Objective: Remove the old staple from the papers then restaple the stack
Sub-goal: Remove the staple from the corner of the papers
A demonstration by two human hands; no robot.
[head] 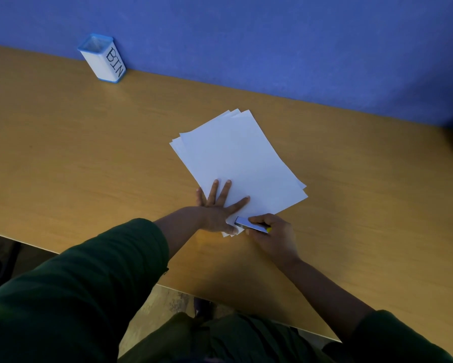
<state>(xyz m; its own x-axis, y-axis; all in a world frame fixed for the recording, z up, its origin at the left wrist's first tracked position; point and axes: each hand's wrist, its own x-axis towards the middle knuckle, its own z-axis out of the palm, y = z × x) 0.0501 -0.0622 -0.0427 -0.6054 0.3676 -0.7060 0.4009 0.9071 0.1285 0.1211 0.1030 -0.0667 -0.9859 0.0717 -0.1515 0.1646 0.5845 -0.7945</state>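
A stack of white papers (236, 161) lies slanted on the wooden table (89, 153), its sheets slightly fanned. My left hand (217, 208) presses flat on the near corner of the stack, fingers spread. My right hand (272, 233) grips a small stapler (250, 225) with a shiny metal top and a yellow end. The stapler's nose sits at the stack's near corner, right beside my left thumb. No staple shows in the papers at this distance.
A white cup with blue rims, labelled BIN (102, 58), stands at the back left against the blue wall (272, 43). The table's near edge runs diagonally just behind my forearms.
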